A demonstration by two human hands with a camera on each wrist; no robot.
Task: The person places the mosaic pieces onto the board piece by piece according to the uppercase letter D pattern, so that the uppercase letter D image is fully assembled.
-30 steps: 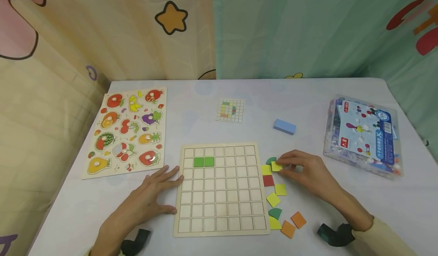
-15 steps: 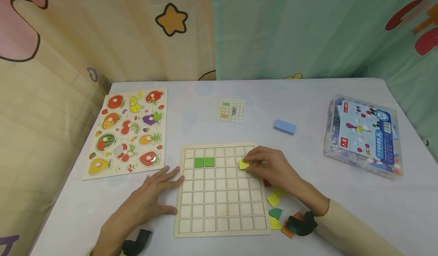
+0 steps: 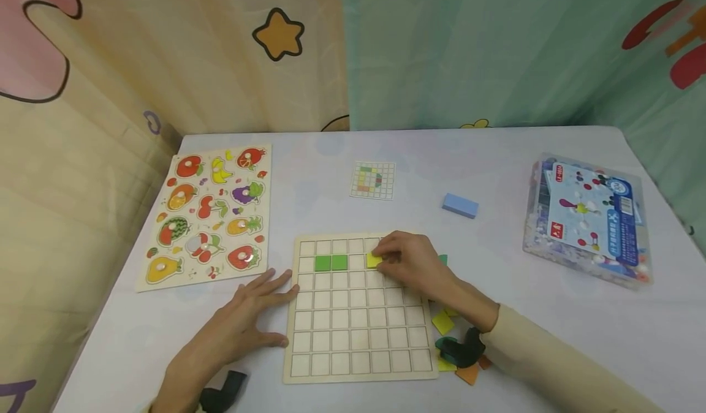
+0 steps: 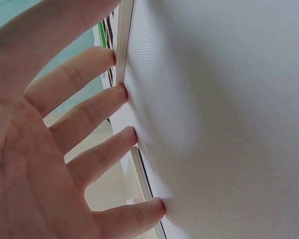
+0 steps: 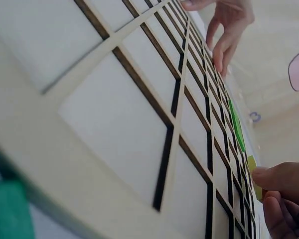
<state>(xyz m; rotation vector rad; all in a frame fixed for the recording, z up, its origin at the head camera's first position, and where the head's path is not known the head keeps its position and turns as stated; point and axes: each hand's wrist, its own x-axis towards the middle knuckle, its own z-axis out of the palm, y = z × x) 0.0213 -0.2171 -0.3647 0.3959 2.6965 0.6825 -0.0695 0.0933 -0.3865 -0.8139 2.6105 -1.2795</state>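
A wooden grid board lies on the table, with two green square tiles side by side in its second row. My right hand pinches a yellow square tile over that same row, one cell to the right of the green ones. In the right wrist view, thumb and finger grip the yellow tile close to the grid; whether it touches the board is unclear. Fingers spread, my left hand touches the board's left edge, its palm showing in the left wrist view.
Loose tiles, among them a yellow square and an orange one, lie right of the board, partly under my right arm. Beyond are a small pattern card, a blue block, a fruit puzzle and a clear plastic box.
My right hand has taken the yellow tile from the loose ones beside the board and carried it left over the second row. The left hand has stayed at the board's edge.
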